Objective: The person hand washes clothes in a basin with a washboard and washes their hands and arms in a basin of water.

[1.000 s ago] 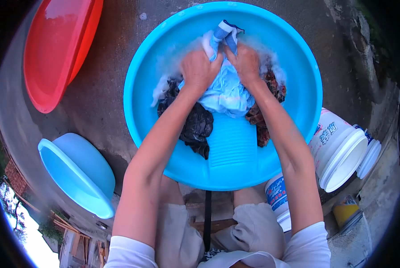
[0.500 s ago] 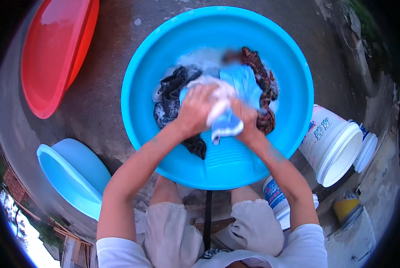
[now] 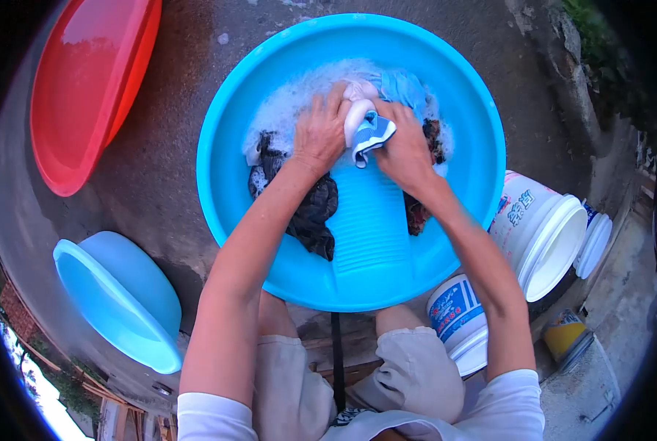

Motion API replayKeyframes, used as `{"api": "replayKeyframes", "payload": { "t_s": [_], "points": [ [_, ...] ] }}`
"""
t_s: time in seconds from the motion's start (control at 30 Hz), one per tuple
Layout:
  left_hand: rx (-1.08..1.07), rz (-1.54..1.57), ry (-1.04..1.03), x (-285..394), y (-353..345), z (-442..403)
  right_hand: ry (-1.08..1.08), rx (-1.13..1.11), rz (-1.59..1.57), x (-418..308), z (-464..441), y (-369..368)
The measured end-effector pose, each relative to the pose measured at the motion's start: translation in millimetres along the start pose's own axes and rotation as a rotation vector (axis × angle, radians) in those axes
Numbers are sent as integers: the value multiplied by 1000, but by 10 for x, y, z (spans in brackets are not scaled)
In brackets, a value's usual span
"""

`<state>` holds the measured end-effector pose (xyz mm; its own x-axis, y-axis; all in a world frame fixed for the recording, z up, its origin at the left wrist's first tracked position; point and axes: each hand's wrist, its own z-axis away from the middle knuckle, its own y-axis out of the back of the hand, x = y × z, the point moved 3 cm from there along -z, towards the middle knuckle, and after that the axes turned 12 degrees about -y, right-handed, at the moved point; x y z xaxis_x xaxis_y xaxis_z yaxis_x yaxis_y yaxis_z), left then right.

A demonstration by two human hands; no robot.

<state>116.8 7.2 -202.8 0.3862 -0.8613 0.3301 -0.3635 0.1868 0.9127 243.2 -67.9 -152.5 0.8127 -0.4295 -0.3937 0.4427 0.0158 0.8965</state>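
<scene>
Near the far side of a big blue washtub (image 3: 222, 213), both hands grip a wet light-blue and pale-pink garment (image 3: 402, 87) with a striped blue-and-white edge sticking out toward me. My left hand (image 3: 322, 131) presses its fingers on the pale part. Closed round the bunched cloth is my right hand (image 3: 403, 143), its fingertips partly hidden. Below them a ridged washboard (image 3: 371, 224) slopes up the near wall of the tub. Dark clothing (image 3: 315, 213) lies left of the board, and a patterned dark-red cloth (image 3: 416, 217) sits on its right, partly behind my right wrist.
Foamy water (image 3: 277, 103) fills the tub's far part. A red basin (image 3: 78, 95) and a smaller blue basin (image 3: 115, 294) are on the ground at left. White buckets (image 3: 541, 235) lie at right, with a blue-and-white bucket (image 3: 457, 316) by my knee and a yellow container (image 3: 563, 334) beyond.
Both hands have pushed the garment away from me, toward the foamy far side. More of the washboard's ridges show, and the light-blue cloth is bunched farther off.
</scene>
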Motion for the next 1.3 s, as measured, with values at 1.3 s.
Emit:
{"api": "replayKeyframes", "payload": {
  "t_s": [1.3],
  "points": [
    [-82, -49, -106, 155, 185, 1066, -237, 118, 105, 622, 586, -168]
  ]
}}
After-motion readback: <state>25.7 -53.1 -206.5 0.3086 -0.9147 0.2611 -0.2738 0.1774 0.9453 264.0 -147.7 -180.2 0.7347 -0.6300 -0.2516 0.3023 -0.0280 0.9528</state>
